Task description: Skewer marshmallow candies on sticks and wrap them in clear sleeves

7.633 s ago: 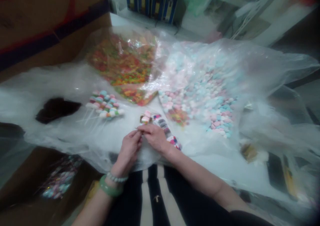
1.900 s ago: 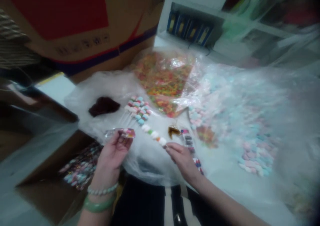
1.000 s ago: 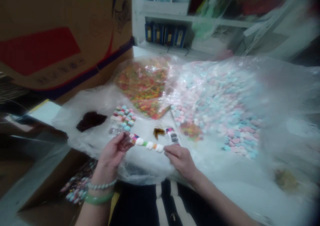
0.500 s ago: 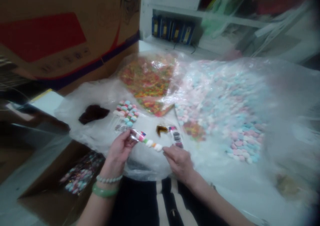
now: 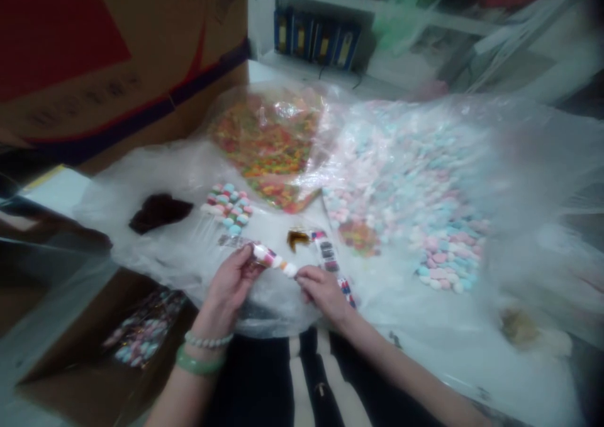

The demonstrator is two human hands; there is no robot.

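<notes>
Between my hands is a short row of candies (image 5: 277,263), white and orange at the bare end. Its left part is inside a clear printed wrapper (image 5: 260,253). My left hand (image 5: 236,275) is closed on the wrapper at the left end. At the other end, my right hand (image 5: 323,290) pinches the tip of the row near a white candy; whether there is a stick inside cannot be seen. Just beyond my left hand lies a group of multicoloured candies (image 5: 230,207). Flat printed wrappers (image 5: 328,254) lie beside my right hand, with a gold piece (image 5: 298,239) close by.
A clear bag of orange, red and green candies (image 5: 268,138) lies at the back. Pink, blue and white candies (image 5: 415,163) spread over the plastic sheet on the right. A dark brown piece (image 5: 160,213) is at left. A cardboard box (image 5: 61,377) holding wrapped candies stands below.
My hands have come closer together, and less of the candy row shows bare outside the wrapper. The whole view has shifted slightly.
</notes>
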